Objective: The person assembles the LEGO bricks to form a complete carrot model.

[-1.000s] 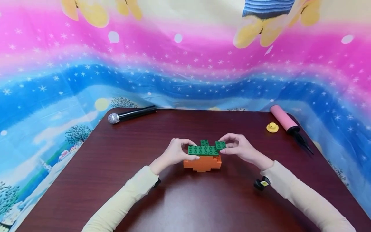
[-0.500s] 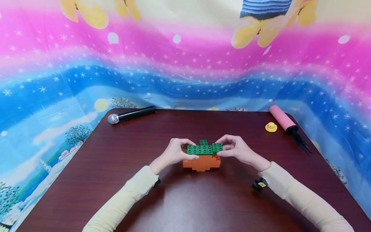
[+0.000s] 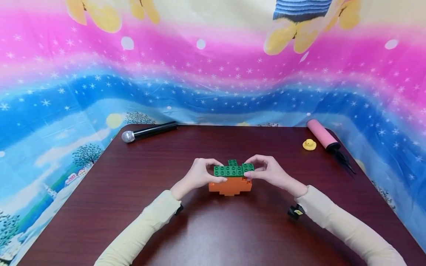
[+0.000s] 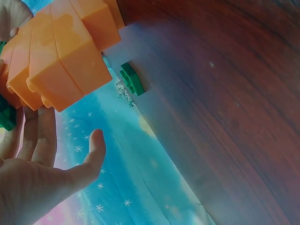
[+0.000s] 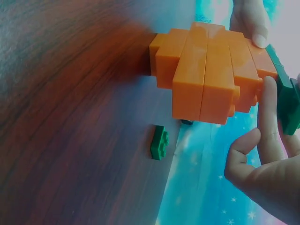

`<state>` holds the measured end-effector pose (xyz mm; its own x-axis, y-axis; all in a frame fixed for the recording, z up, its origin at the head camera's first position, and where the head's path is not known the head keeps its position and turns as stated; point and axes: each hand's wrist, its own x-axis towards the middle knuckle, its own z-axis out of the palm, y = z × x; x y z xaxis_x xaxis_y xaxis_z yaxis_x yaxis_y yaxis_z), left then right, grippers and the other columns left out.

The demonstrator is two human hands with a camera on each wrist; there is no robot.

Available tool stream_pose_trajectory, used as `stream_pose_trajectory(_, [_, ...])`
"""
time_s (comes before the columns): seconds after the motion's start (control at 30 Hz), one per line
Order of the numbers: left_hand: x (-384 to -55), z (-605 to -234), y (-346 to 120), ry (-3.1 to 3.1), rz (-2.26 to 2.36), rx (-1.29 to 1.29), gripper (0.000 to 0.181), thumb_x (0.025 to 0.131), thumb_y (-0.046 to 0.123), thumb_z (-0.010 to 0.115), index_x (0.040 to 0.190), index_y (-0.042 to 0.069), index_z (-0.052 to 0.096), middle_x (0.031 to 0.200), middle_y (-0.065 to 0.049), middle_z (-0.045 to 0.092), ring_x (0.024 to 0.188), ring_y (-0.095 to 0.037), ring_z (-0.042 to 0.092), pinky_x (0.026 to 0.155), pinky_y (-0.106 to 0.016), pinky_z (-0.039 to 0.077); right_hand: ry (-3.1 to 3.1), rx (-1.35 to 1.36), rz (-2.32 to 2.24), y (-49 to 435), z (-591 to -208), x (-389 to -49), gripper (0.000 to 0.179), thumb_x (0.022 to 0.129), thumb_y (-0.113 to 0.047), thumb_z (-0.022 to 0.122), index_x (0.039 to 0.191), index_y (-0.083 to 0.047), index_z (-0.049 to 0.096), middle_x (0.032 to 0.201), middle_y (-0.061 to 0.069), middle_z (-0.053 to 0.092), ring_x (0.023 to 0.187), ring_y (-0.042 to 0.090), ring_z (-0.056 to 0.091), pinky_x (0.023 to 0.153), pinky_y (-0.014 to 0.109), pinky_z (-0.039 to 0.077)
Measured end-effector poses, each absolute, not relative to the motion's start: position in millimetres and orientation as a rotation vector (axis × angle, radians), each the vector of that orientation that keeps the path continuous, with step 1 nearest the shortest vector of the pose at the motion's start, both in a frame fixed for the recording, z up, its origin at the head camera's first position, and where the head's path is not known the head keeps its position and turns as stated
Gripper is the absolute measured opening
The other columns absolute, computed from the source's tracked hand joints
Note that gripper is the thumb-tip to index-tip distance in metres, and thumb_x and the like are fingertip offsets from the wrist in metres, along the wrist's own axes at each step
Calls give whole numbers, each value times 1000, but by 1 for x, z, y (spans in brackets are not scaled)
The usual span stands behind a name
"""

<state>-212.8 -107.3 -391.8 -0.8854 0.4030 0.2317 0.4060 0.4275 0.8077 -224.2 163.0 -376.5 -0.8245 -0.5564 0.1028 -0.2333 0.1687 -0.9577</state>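
An orange brick build (image 3: pixel 230 187), narrower toward its base, stands on the table with a row of green bricks (image 3: pixel 227 171) along its top. My left hand (image 3: pixel 198 174) grips its left end, thumb in front and fingers behind. At the right end my right hand (image 3: pixel 272 172) pinches a green brick (image 3: pixel 248 167) by front and back, right down on the green row. In the right wrist view my fingers (image 5: pixel 268 117) lie between the orange side and that green brick. Behind the build, a loose green brick (image 4: pixel 132 78) lies by itself on the table.
A black microphone (image 3: pixel 149 131) with a silver head lies at the back left of the brown table (image 3: pixel 100 207). At the back right are a small yellow rubber duck (image 3: pixel 309 144) and a pink hand pump (image 3: pixel 322 135). A printed cloth (image 3: pixel 213 81) hangs behind.
My right hand has moved left and lowered the green brick from beside the row onto its right end. My left hand keeps its grip.
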Motion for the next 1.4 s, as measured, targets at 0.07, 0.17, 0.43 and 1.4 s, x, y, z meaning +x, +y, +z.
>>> stream_pose_trajectory(0.07, [-213,-392,-107,-2651,-1504,-754,33,71,23,85,100,10,72,78,0,70,60,-12,61,59,-28,54,2178,-744,-1716,161,-377,-224,35,84,-13,74,113,2,61,100,14,65,78,25,73,78,47,56])
stream_pose_trajectory(0.17, [-213,-392,-108,-2654,-1512,-748,34,72,24,85,100,10,72,78,0,70,60,-13,61,59,-28,53,2157,-717,-1747,159,-376,-223,35,83,-12,75,111,4,62,98,13,66,78,25,73,77,42,57])
stream_pose_trajectory(0.43, [-213,-391,-108,-2661,-1509,-741,34,71,24,85,100,11,72,78,1,70,59,-13,60,59,-28,53,2106,-697,-1788,157,-375,-225,35,81,-6,75,109,10,62,89,1,71,74,19,73,75,32,57])
stream_pose_trajectory(1.4, [-213,-390,-106,-2623,-1498,-798,33,72,24,85,99,10,73,73,1,70,55,-12,59,56,-28,52,2501,-802,-1549,133,-369,-208,33,79,-4,77,110,-1,66,76,11,65,56,11,52,58,28,51])
